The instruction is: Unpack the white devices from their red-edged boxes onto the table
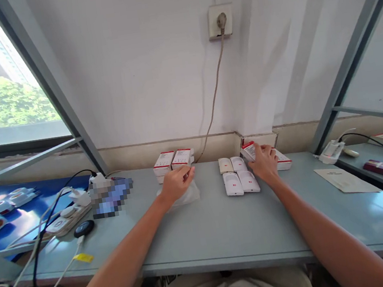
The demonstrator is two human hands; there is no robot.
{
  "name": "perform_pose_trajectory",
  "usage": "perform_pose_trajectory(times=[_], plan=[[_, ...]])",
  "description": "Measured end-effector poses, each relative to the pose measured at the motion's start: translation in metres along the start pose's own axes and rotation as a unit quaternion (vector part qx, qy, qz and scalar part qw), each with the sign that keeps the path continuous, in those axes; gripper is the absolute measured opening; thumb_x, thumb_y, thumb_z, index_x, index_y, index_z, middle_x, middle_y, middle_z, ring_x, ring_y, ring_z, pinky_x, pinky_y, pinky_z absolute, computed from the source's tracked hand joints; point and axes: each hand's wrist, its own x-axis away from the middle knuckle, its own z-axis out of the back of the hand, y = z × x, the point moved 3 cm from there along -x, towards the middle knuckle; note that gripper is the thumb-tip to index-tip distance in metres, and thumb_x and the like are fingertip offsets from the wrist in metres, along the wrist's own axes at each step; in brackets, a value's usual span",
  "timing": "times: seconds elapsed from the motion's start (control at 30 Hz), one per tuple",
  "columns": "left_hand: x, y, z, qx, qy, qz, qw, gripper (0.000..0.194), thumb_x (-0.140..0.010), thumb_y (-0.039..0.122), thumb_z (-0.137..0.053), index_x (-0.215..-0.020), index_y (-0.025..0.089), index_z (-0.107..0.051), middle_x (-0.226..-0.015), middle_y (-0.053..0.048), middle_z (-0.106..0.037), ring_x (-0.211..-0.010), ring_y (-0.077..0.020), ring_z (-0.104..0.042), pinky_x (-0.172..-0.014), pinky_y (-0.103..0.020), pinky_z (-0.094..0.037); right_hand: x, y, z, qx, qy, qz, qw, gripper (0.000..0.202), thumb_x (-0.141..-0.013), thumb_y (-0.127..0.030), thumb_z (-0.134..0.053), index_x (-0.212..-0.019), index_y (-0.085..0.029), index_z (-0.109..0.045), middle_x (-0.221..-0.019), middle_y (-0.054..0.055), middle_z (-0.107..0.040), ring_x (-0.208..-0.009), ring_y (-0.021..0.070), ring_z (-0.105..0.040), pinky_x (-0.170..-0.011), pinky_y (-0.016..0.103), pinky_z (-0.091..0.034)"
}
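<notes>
White plastic devices (233, 184), four in a tight cluster, sit on the grey table (241, 232) just right of the frame's centre. Beside them, the right hand (265, 160) grips a tilted red-and-white carton (249, 151), fingers bent around its near end; a flat box (283, 160) lies partly behind that hand. Left of centre, the left hand (179, 183) hovers over a clear bag (188, 195), its fingers curled loosely inward; whether they pinch anything, I cannot tell. Small stacked boxes (164, 161) stand just behind it.
</notes>
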Motion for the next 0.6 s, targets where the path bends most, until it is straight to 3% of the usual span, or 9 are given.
perform_pose_trajectory(times=[0.13, 0.23, 0.3, 0.37, 0.47, 0.6], plan=[[0.001, 0.012, -0.002, 0.028, -0.040, 0.006, 0.999, 0.041, -0.116, 0.046, -0.044, -0.101, 0.022, -0.073, -0.084, -0.003, -0.074, -0.067, -0.0147, -0.063, -0.068, -0.029, -0.048, 0.010, -0.028, 0.028, -0.129, 0.094, 0.031, 0.987, 0.104, -0.085, -0.024, -0.072, -0.173, -0.014, -0.016, -0.153, 0.027, -0.042, -0.142, 0.0433, -0.044, -0.119, 0.057, -0.040], [0.000, 0.023, -0.002, 0.057, -0.085, 0.011, 0.995, 0.038, -0.114, 0.053, -0.050, -0.127, 0.023, -0.070, -0.110, -0.008, -0.078, -0.092, -0.0199, -0.073, -0.081, -0.032, -0.057, 0.026, -0.052, 0.044, -0.244, 0.121, 0.028, 0.962, 0.114, -0.089, -0.035, -0.076, -0.175, -0.017, -0.003, -0.148, 0.026, -0.045, -0.139, 0.0396, -0.048, -0.119, 0.055, -0.045], [0.000, 0.030, -0.003, 0.086, -0.107, 0.006, 0.991, 0.048, -0.109, 0.060, -0.059, -0.142, 0.024, -0.062, -0.131, -0.011, -0.074, -0.113, -0.0256, -0.073, -0.096, -0.038, -0.059, 0.041, -0.070, 0.046, -0.320, 0.102, 0.045, 0.941, 0.114, -0.088, -0.043, -0.080, -0.175, -0.023, -0.009, -0.151, 0.023, -0.044, -0.137, 0.0374, -0.050, -0.112, 0.053, -0.053], [0.001, 0.036, -0.007, 0.124, -0.116, 0.002, 0.985, 0.064, -0.103, 0.066, -0.069, -0.150, 0.025, -0.054, -0.145, -0.014, -0.067, -0.126, -0.0299, -0.069, -0.107, -0.045, -0.058, 0.056, -0.088, 0.041, -0.424, 0.073, 0.084, 0.899, 0.110, -0.083, -0.048, -0.087, -0.171, -0.030, -0.024, -0.155, 0.019, -0.043, -0.132, 0.0327, -0.056, -0.105, 0.049, -0.060], [0.004, 0.041, -0.012, 0.170, -0.110, 0.014, 0.979, 0.075, -0.095, 0.067, -0.077, -0.150, 0.023, -0.050, -0.145, -0.017, -0.065, -0.128, -0.0333, -0.067, -0.109, -0.051, -0.057, 0.076, -0.108, 0.027, -0.556, 0.027, 0.099, 0.825, 0.106, -0.074, -0.053, -0.095, -0.161, -0.034, -0.037, -0.155, 0.014, -0.047, -0.126, 0.0289, -0.062, -0.098, 0.047, -0.066], [0.006, 0.038, -0.013, 0.209, -0.085, 0.085, 0.971, 0.061, -0.100, 0.057, -0.073, -0.144, 0.020, -0.053, -0.133, -0.015, -0.070, -0.116, -0.0313, -0.071, -0.100, -0.046, -0.059, 0.086, -0.117, 0.016, -0.604, -0.019, 0.080, 0.793, 0.092, -0.075, -0.060, -0.095, -0.147, -0.029, -0.045, -0.150, 0.015, -0.055, -0.122, 0.0284, -0.068, -0.093, 0.046, -0.070]])
